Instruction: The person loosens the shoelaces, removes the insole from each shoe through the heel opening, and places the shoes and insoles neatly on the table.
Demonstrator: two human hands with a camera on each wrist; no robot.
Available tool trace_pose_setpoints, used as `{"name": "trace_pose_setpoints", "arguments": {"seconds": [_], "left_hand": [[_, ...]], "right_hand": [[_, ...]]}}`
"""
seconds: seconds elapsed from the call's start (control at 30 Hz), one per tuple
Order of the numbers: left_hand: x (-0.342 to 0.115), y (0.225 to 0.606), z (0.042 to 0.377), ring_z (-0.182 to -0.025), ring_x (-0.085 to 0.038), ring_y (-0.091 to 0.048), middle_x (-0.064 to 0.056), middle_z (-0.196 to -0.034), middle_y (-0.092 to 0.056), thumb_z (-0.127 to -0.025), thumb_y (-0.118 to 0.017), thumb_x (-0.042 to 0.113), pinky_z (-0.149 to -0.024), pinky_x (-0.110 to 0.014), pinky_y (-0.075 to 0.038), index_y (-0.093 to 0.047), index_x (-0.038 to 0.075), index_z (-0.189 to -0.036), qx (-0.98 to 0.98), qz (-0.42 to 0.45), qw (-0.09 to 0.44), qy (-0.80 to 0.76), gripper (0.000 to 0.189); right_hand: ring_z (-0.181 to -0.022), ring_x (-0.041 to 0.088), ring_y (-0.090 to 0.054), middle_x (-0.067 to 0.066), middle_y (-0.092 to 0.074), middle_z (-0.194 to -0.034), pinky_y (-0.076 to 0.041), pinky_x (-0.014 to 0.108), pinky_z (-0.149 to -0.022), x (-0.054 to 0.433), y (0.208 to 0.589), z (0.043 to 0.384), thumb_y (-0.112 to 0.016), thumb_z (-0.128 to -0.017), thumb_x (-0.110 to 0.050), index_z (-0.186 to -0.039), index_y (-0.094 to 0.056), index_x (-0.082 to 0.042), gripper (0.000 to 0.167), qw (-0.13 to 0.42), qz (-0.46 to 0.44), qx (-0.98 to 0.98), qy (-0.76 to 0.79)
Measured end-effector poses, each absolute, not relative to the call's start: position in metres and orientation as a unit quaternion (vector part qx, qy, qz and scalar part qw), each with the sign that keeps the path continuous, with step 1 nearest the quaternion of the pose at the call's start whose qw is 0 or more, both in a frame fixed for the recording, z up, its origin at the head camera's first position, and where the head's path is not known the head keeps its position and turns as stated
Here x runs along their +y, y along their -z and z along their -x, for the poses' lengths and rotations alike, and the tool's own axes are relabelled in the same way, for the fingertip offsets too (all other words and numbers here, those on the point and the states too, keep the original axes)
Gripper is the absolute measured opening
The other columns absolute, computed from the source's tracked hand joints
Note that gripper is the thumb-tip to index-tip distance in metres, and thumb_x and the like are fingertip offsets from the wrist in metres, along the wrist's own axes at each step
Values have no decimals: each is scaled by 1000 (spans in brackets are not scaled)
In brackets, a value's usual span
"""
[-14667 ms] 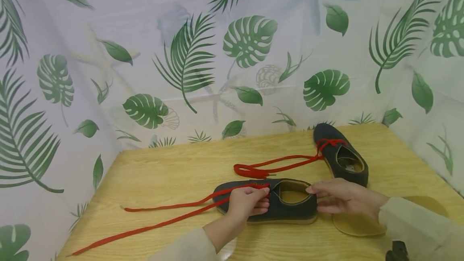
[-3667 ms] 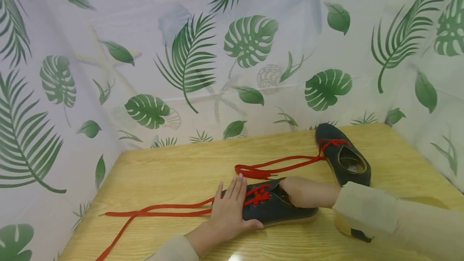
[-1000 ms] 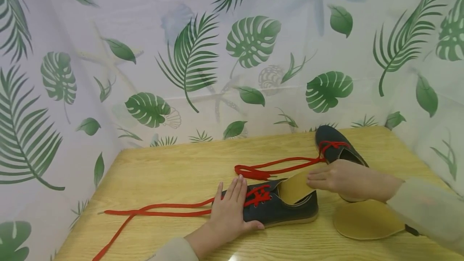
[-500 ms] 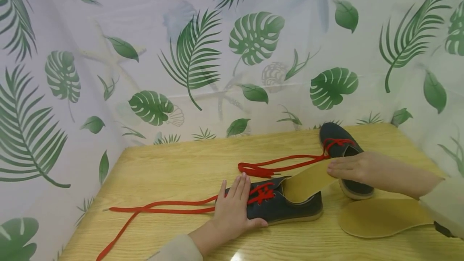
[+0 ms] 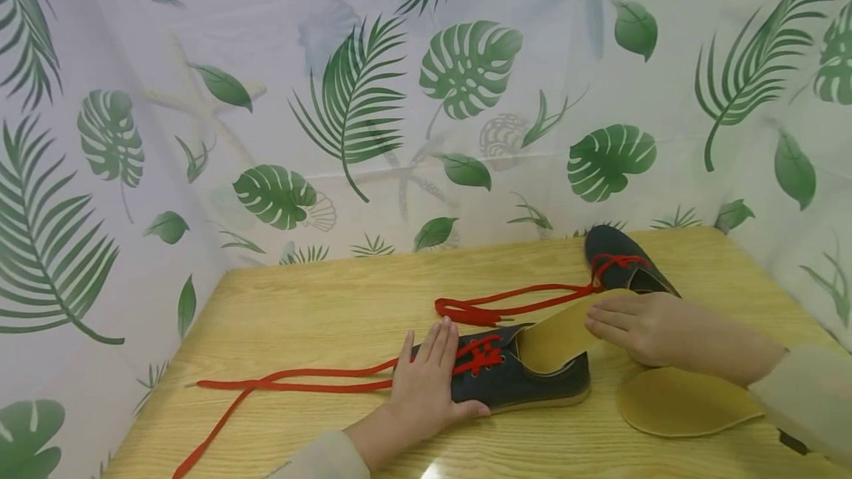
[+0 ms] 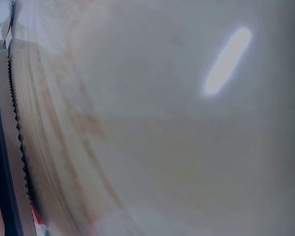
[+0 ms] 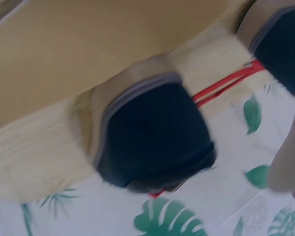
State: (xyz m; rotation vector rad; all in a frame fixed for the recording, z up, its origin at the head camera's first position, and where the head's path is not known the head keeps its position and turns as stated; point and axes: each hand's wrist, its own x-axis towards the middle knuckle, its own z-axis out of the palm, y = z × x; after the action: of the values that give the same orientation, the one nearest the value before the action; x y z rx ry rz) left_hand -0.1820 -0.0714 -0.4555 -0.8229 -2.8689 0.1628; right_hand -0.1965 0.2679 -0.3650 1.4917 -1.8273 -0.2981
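Observation:
A navy shoe (image 5: 515, 386) with red laces (image 5: 482, 357) lies on its sole, toe to the left. My left hand (image 5: 422, 390) rests flat over its toe, fingers spread. From the shoe's opening a tan insole (image 5: 555, 335) slants up to the right, its front end hidden inside. My right hand (image 5: 672, 327) pinches the insole's raised end, the thumb hidden in the head view. The right wrist view shows this insole (image 7: 285, 162) at the right edge, by the shoe's heel (image 7: 280, 44). In the left wrist view only the shoe's side (image 6: 2, 147) shows.
A second insole (image 5: 685, 401) lies on the wooden table (image 5: 319, 316) below my right forearm. Behind my right hand stands another navy shoe (image 5: 612, 246), its long red lace (image 5: 466, 313) looped leftward. Leaf-printed cloth (image 5: 373, 131) rises behind the table.
Earlier both hands were at the shoe's laces and heel; then the left flattened on the toe while the right reached inside. Since then the right hand has drawn the insole partly out, rightward and up.

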Motion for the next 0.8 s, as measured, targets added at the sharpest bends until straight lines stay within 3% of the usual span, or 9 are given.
{"name": "trace_pose_setpoints", "arguments": {"seconds": [0.23,0.5,0.8], "left_hand": [[-72,456,182,-144,-20,-20,-8,-158,-18,-73,-33,88,-114,-52,-18,-18,7,-152,-956,278,84,-50,113],[-73,455,183,-144,-20,-22,-8,-157,-20,-72,-33,88,-114,-51,-20,-21,7,-151,-954,277,97,-60,114],[-72,458,183,-144,-20,-20,-8,-158,-18,-73,-33,88,-115,-51,-18,-19,7,-151,-955,278,90,-46,114]], "right_hand": [[-81,11,-70,2,-73,-88,-56,23,-69,245,373,190,-5,-101,7,-91,-72,-10,69,368,-594,-701,144],[-79,14,-71,5,-74,-89,-57,26,-64,245,369,187,-5,-101,5,-92,-72,-7,69,349,-595,-717,101],[-78,15,-71,6,-74,-89,-56,27,-61,261,365,191,-15,-105,-5,-92,-70,-6,56,369,-594,-713,54]]}}
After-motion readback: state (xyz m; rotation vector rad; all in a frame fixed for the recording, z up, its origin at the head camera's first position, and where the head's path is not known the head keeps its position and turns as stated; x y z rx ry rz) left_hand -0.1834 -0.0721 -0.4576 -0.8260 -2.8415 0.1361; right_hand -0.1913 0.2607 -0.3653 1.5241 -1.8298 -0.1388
